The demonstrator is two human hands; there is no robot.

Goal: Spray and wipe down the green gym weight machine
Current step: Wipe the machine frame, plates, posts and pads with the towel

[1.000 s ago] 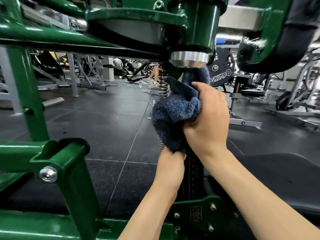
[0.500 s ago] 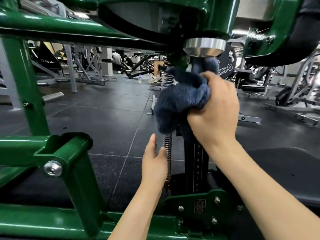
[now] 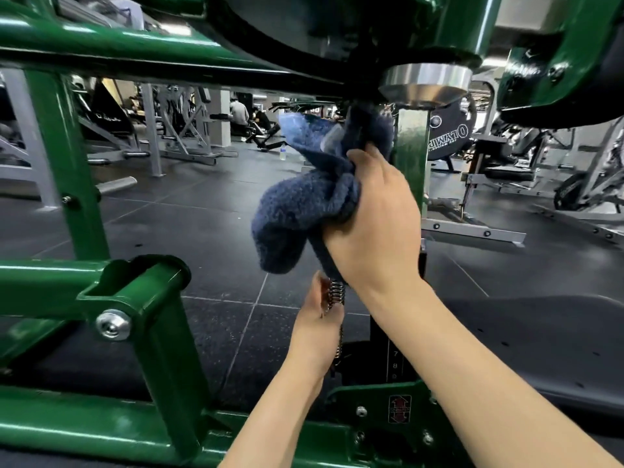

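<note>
The green weight machine's frame (image 3: 162,332) fills the left and bottom of the head view, and more green parts hang overhead. My right hand (image 3: 371,231) grips a bunched dark blue towel (image 3: 297,211) against the upright post, just below a chrome collar (image 3: 425,84). A loose flap of towel sticks up to the left. Lower down, my left hand (image 3: 315,329) holds a coiled metal spring (image 3: 335,293) that runs down beside the numbered black adjustment post (image 3: 393,359).
A black seat pad (image 3: 540,349) lies at the right. Dark rubber floor tiles (image 3: 202,231) stretch behind the frame. Grey machines (image 3: 175,130), a black weight plate (image 3: 449,136), a small bottle (image 3: 283,152) and seated people stand farther back.
My left hand let go of the towel's lower end, dropped, and closed round the spring. My right hand carried the towel up the post toward the chrome collar.
</note>
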